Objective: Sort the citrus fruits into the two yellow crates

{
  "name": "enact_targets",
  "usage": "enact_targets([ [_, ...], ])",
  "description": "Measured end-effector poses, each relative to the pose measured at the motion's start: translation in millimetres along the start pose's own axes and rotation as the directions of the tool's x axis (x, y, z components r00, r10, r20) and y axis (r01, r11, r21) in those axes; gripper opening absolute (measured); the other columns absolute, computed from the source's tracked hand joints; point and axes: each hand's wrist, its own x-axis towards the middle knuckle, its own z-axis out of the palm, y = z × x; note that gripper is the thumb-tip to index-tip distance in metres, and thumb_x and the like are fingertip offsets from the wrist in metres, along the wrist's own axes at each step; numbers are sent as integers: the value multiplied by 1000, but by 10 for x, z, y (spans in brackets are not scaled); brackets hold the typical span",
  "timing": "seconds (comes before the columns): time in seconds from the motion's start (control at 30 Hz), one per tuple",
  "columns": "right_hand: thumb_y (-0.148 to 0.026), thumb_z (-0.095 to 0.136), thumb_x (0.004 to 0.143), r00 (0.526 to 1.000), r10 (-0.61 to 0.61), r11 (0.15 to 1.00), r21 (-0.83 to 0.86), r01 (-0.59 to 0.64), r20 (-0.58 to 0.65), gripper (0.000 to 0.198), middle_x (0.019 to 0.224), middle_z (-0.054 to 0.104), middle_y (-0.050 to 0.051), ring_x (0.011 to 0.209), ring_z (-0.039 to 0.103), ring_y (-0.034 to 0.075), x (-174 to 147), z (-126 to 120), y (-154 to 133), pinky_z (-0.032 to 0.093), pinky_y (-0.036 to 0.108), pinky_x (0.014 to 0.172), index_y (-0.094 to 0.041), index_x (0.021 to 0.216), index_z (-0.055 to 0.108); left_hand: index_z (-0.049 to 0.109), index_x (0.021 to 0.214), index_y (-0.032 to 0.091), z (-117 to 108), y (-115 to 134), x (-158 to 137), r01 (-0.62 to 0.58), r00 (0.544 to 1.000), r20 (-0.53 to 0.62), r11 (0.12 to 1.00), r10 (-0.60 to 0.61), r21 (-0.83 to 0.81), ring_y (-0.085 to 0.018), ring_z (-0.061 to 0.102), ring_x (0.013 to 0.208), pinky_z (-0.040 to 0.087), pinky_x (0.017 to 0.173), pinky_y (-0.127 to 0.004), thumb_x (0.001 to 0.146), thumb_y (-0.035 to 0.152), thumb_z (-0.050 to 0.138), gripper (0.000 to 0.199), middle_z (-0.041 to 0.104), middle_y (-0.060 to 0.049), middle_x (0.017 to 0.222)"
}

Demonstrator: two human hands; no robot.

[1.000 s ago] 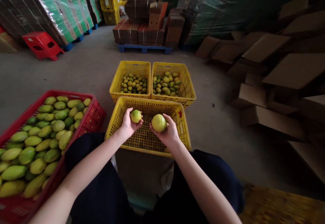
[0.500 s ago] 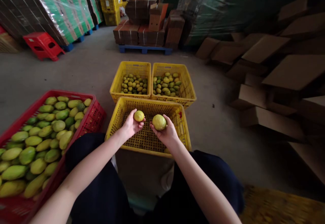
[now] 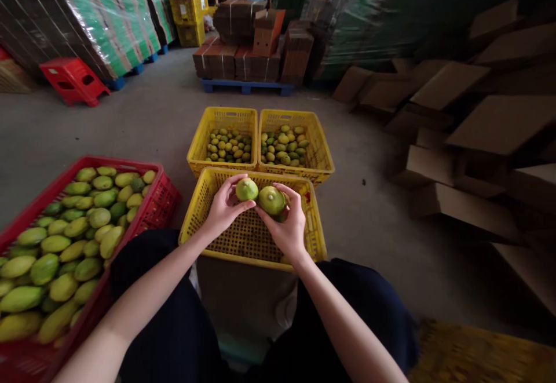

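Behind the near crate (image 3: 243, 260) under the hands (image 3: 220, 212) stand two far crates (image 3: 229, 117).

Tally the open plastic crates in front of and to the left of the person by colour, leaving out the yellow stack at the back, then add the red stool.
Yellow crates: 3 (one near, two side by side beyond it)
Red crate: 1
Red stool: 1
Total: 5

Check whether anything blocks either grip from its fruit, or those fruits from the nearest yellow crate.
Nothing visible does. The left grip holds the smaller fruit, and the right grip the larger fruit. No obstacle shows between them and the nearest yellow crate, though the hands hide part of it.
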Motion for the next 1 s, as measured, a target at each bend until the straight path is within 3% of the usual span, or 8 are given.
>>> enact_targets([
  [0.23,-17,82,61,1000,-11,1000,-11,11,19,58,122,63,3,118,55,24,-22,-53,-62,40,43,109,-31,114,63,72,92,19,49,109,-47,113,993,-13,992,-114,-54,-23,56,118,48,92,-23,49,-7,82,51,68,-7,110],
  [0.37,-16,80,62,999,9,1000,-16,-9,32,57,123,63,2,120,55,24,-5,-60,-53,38,42,111,-31,115,65,73,100,23,32,78,-51,23,998,59,998,-27,59,-24,55,120,48,95,-27,53,0,83,53,66,-7,117],
  [0.5,-19,75,69,996,-45,996,-73,51,81,54,128,60,4,122,52,24,9,-51,-7,34,46,113,-30,120,60,71,111,25,-14,18,-43,-69,991,124,986,50,155,-22,57,117,44,101,-29,61,10,82,53,64,-6,120],
  [0.63,-17,73,70,991,-57,995,-77,67,121,51,125,59,6,119,52,24,14,-55,7,33,45,112,-28,118,59,70,114,25,-34,22,-55,-51,989,146,985,27,164,-22,57,117,43,103,-30,62,9,81,55,64,-6,121],
  [0.87,-11,76,61,985,131,986,90,-142,117,53,115,61,1,109,55,21,-10,-33,7,38,40,107,-27,109,59,71,112,20,-14,24,-68,218,974,74,973,-213,-76,-18,61,111,46,95,-20,55,-4,81,62,70,-6,114],
  [1.0,-12,80,58,951,309,899,329,-290,-6,48,98,62,-4,93,58,14,29,-10,36,50,27,87,-26,96,55,67,110,20,-17,-1,-2,302,952,23,919,-306,-253,-19,66,102,51,87,-24,65,4,78,49,72,-6,104],
])
